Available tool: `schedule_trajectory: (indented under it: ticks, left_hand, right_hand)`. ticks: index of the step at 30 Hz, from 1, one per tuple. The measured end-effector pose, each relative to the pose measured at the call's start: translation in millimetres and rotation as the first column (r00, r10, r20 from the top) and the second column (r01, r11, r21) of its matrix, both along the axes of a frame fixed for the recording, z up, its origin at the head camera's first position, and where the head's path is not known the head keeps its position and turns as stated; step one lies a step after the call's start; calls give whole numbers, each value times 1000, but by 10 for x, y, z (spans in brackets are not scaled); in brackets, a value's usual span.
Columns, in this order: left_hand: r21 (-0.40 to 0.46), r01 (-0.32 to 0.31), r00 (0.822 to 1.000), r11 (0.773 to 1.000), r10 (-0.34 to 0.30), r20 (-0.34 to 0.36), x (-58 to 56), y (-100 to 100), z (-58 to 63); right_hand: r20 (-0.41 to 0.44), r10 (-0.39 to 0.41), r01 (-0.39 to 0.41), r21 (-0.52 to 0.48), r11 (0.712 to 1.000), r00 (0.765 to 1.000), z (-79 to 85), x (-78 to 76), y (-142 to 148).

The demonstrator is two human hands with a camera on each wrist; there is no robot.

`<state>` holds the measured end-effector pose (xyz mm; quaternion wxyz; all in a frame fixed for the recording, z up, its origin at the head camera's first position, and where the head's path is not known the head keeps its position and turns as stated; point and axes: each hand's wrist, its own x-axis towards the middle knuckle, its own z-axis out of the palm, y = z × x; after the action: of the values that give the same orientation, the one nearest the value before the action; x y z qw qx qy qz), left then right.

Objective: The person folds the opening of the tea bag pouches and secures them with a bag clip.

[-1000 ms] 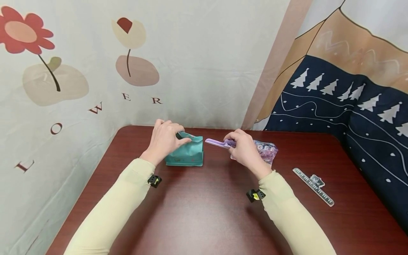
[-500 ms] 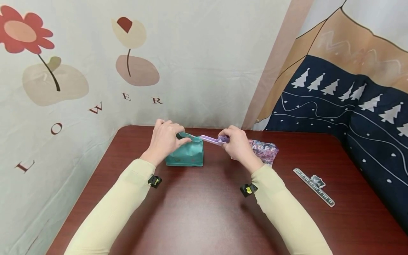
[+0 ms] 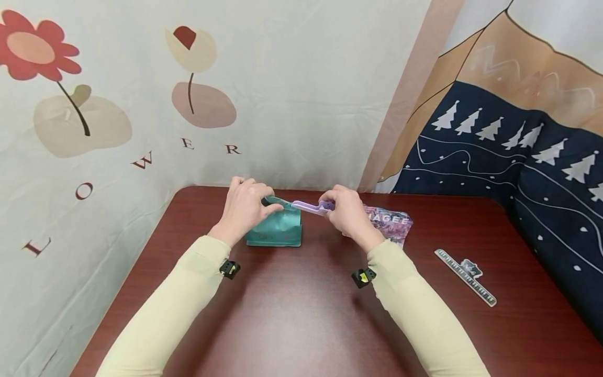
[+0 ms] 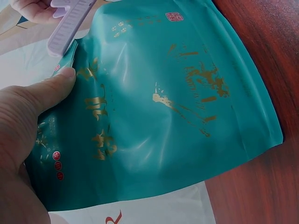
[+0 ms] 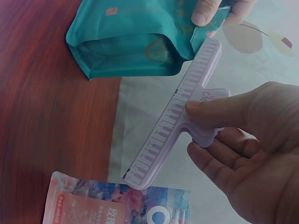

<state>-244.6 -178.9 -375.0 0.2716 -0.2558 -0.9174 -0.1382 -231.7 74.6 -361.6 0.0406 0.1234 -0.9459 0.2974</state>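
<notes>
A teal pouch (image 3: 277, 233) with gold print stands at the back of the table. My left hand (image 3: 245, 208) pinches its folded-over top, thumb on the near side in the left wrist view. From the right, my right hand (image 3: 347, 210) holds a lilac bag clip (image 5: 161, 128) by its lever tab, between thumb and fingers. Piano-key markings run along the clip's long bar. One end of that bar overlaps the right end of the pouch's fold, close to the left thumb (image 4: 58, 88). The fingers behind the fold are mostly hidden.
Behind my right hand lies a purple-blue patterned pouch (image 3: 393, 224), partly covered by the hand. A second bag clip, dark green and white (image 3: 466, 277), lies farther right on the dark red table (image 3: 301, 314). A printed curtain (image 3: 301, 104) hangs behind the table.
My right hand has moved left with the lilac bag clip, bringing its bar from beside the teal pouch to the folded top. My left hand stays on the fold.
</notes>
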Motion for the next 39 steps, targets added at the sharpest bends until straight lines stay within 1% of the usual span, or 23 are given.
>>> schedule_trajectory:
  ticks: [5, 15, 18, 23, 30, 39]
  left_hand:
    - [1, 5, 1000, 1000, -5, -6, 1, 2, 0]
    - [-3, 6, 1000, 1000, -6, -3, -19, -4, 3]
    - [-4, 11, 1000, 1000, -11, -6, -24, -2, 6]
    - [-8, 12, 1000, 1000, -12, 1, -24, 1, 11]
    - [-4, 22, 1000, 1000, -22, 7, -23, 1, 21]
    - [-11, 15, 1000, 1000, -15, 27, -5, -12, 13]
  right_hand:
    - [-3, -13, 13, -10, 1000, 1000, 3, -17, -11]
    - [-14, -9, 8, -23, 1000, 1000, 13, -41, -40]
    - [-33, -14, 13, -29, 999, 999, 8, -48, -51]
    - [-84, -9, 8, -13, 1000, 996, -13, -53, -66]
    - [-128, -2, 1, -8, 1000, 992, -56, -62, -97]
    - [-141, 21, -21, 1, 1000, 990, -95, -74, -154]
